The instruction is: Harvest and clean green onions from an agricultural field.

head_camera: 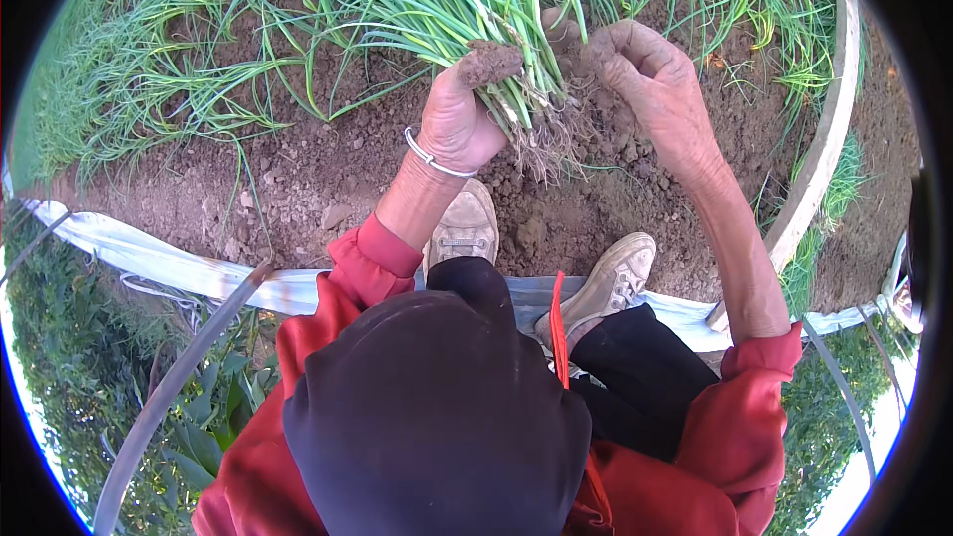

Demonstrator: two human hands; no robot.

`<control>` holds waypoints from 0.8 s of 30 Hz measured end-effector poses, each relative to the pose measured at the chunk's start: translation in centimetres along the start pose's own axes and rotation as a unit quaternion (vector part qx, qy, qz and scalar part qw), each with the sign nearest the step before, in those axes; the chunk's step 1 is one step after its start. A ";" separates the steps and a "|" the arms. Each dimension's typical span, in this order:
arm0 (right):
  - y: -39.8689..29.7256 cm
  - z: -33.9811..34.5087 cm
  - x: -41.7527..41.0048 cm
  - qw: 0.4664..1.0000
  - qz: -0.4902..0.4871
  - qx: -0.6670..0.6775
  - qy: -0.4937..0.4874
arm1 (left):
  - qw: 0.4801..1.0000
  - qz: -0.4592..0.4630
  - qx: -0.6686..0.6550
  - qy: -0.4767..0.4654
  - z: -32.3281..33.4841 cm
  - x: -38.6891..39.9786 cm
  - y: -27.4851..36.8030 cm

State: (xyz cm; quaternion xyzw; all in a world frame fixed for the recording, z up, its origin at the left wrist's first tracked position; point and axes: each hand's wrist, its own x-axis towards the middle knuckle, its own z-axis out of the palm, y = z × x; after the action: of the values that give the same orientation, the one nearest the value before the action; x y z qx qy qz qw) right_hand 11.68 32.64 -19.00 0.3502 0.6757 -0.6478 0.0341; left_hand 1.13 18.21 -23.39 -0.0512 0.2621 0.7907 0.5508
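A bundle of green onion-like seedlings (476,22) with bare, soil-flecked roots lies in my left hand (469,100), the dirty thumb pressed across the stems. The roots hang down to the right of the palm. Just right of the bundle, my right hand (651,78) has its thumb and index finger curled together, with a single green stem at its fingertips. The fingers are caked with soil, and part of them is hidden behind the thumb and stem. A pale bangle circles my left wrist.
Brown crumbly soil (298,186) lies below the hands. More seedlings (186,52) spread across the upper left. On the right runs a curved pale plank (819,126). White plastic sheeting (186,264) edges the bed behind my shoes (610,283). A curved pole (179,380) crosses the lower left.
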 end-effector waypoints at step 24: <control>0.5 -11.9 -0.6 0.894 -0.205 0.094 0.387 | 0.998 0.008 -0.062 -0.022 -1.9 0.9 -0.2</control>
State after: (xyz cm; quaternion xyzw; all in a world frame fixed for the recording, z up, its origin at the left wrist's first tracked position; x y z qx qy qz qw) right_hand 17.23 43.06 -17.29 0.4282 0.6283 -0.5142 -0.3968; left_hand 0.61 18.13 -25.46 -0.0655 0.2005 0.8107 0.5462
